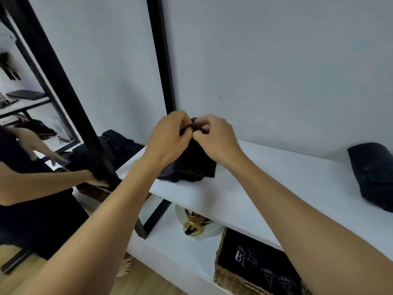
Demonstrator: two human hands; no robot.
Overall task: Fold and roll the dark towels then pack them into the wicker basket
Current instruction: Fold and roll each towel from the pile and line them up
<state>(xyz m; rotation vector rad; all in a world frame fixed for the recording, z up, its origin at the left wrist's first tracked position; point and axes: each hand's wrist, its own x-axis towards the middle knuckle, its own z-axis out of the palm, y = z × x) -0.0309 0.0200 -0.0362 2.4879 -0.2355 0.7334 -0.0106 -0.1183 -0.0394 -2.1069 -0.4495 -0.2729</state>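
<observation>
Centre frame: left hand (168, 138) and right hand (215, 142) pinch top edge of dark cloth towel (191, 165). Its bottom rests on white table (276, 188).

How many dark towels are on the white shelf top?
2: the centre towel, held up, and the right-end towel. The dark heap by the mirror may hide more.

Two dark towels can be counted singly: the held towel (191, 162), pinched by one left hand (168, 137) and one right hand (214, 139), and the folded towel (370, 175) on the surface (276, 177). There is also one dark heap (121, 143), too bunched to count, one wicker basket (225, 277) and one mirror (42, 124).
</observation>
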